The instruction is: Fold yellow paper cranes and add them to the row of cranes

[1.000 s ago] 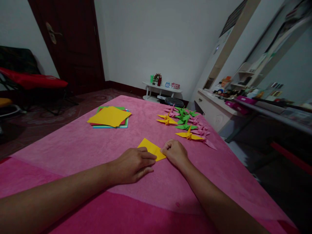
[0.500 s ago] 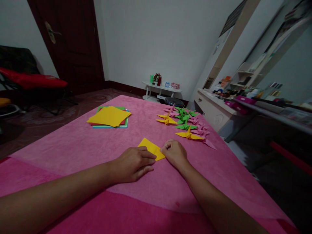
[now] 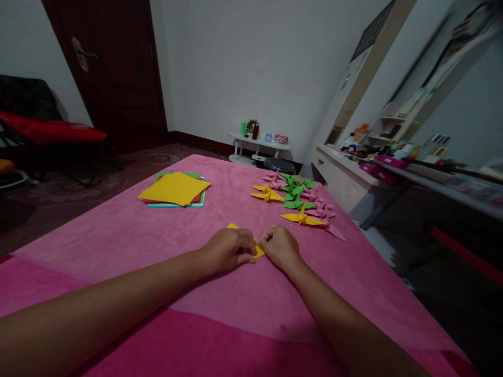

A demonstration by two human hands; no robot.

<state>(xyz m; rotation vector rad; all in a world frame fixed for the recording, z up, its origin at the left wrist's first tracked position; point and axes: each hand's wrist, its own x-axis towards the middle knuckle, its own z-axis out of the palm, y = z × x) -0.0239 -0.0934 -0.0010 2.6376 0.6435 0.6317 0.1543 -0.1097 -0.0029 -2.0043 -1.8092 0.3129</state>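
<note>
Head cam: pink cloth (image 3: 157, 251) covers the work surface, w/ a darker pink band nearest the person. Yellow paper (image 3: 259, 253) lies flat on it, roughly mid-surface, b/w both hands. L hand (image 3: 231, 248) sits over most of it, fingers bent & fairly narrow; R hand (image 3: 281, 247) is curled up tight at the paper's R edge. Can't tell if either actually grips it, fingertips hidden. Paper stack (image 3: 175, 188) far L, yellow on top; paper birds (image 3: 302, 218) far R, yellow, green & pink.

Rm: dark door (image 3: 113, 78) & red chair (image 3: 58, 133) on L, small white table (image 3: 261, 141) by the back wall (image 3: 251, 63), dresser (image 3: 341, 180) on R w/ clutter too small/blurry to ID. Pink birds overlap, can't count. Chair cut off at L edge, forearms at bottom.
</note>
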